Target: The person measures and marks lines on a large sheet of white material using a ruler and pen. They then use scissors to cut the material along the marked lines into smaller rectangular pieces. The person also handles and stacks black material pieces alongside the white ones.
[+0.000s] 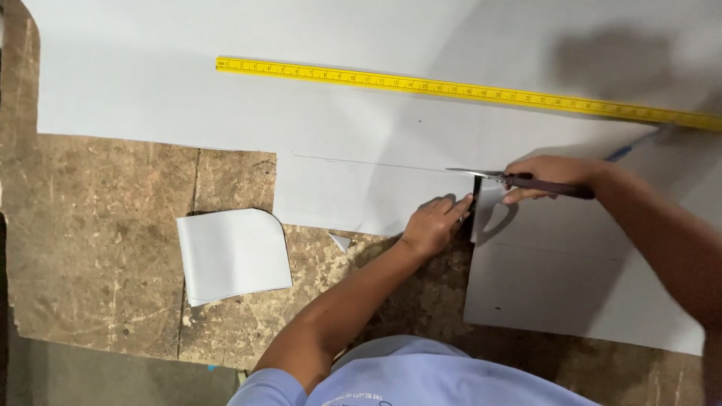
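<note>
A person in a pale blue shirt cuts a large white sheet (361,120) spread over a worn brown work surface (113,225), seen from a head-worn camera. Well to the left of the hands lies a cut piece with one rounded corner (233,256), and nearer them a small triangular scrap (340,241) rests on the bare surface. The left hand (436,222) lies flat, fingers spread and gripping nothing, pressing the sheet's lower flap down just beside the cut line. Immediately to its right, the right hand (553,177) is closed around the dark handles of a pair of scissors (519,180), whose slightly parted blades point leftward into the sheet along a faint drawn line. A curved offcut (492,210) hangs just below the blades, between the two hands. Beyond the grip, a yellow ruler (451,90) runs diagonally across the sheet, and something blue, perhaps a pen (628,150), shows behind the right wrist. The sheet appears thin, light and flexible, likely to buckle or tear if lifted by an edge; it seems best held flat, pinned close to the blades.
</note>
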